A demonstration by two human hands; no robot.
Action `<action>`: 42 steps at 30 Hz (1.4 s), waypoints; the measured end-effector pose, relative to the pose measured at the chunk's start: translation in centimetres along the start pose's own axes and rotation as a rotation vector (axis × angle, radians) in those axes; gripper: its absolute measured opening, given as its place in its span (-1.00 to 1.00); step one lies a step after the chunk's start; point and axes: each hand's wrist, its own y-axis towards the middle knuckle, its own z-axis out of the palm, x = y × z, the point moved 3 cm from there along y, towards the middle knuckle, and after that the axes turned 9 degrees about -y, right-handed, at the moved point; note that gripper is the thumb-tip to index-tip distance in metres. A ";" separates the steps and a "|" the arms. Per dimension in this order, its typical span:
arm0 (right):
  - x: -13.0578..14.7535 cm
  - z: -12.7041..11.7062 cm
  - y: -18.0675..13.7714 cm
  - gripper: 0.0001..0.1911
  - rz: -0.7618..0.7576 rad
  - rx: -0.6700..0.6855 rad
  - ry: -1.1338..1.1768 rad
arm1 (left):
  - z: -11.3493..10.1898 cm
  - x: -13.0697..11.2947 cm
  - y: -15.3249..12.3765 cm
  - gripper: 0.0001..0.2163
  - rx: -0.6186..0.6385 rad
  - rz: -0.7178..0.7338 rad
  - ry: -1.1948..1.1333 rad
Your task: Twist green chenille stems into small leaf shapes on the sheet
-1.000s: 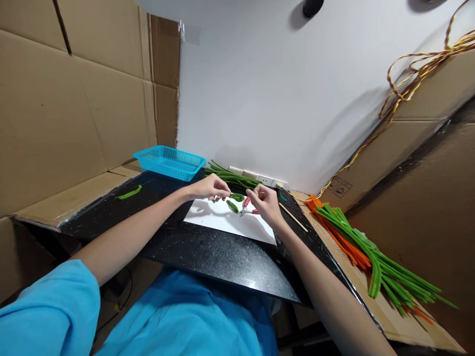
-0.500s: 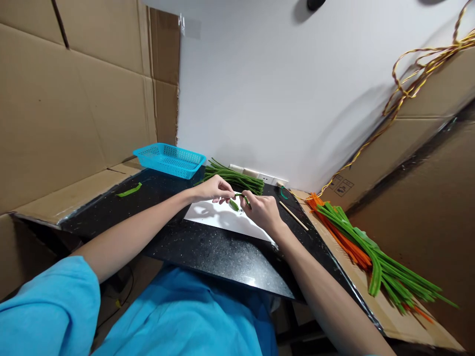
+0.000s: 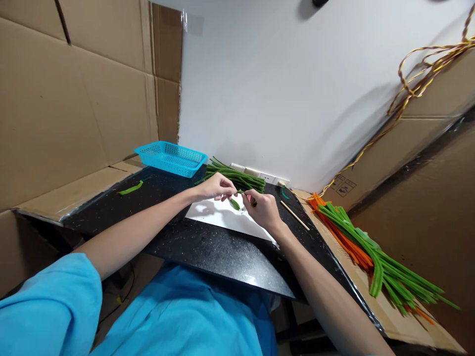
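Note:
Over a white sheet (image 3: 208, 212) my left hand (image 3: 216, 187) pinches one end of a short green pipe cleaner (image 3: 240, 192). The fingers of my right hand (image 3: 264, 210) are closed on its other end, and part of it is hidden in that hand. Just below, between the hands, a small green leaf-shaped piece (image 3: 234, 204) shows above the sheet; whether it is joined to the pipe cleaner I cannot tell. Behind my hands lies a bundle of dark green pipe cleaners (image 3: 241, 178).
On the black tabletop (image 3: 222, 249) stand a blue plastic basket (image 3: 159, 160) at the back left, a bent green strip (image 3: 130, 188) and, right, a thin wooden stick (image 3: 295, 215). Orange stems (image 3: 343, 240) and bright green stems (image 3: 393, 272) lie on cardboard at the right. Cardboard walls (image 3: 74, 99) flank the table.
My right hand's fingers have shifted slightly on the pipe cleaner, and the piece between the hands looks straighter. The view has moved a little; the other things lie as before.

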 end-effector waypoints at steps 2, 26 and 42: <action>-0.1 -0.1 0.1 -0.69 0.013 0.024 0.082 | -0.1 0.1 0.0 -0.84 -0.012 0.000 -0.006; 0.6 -0.1 0.6 -0.65 0.126 0.092 0.344 | 0.9 -0.5 -0.3 -0.78 -0.013 0.048 0.058; 0.5 -0.6 1.1 -0.63 0.222 0.072 0.461 | 1.0 -0.2 -0.1 -0.82 -0.074 0.053 0.034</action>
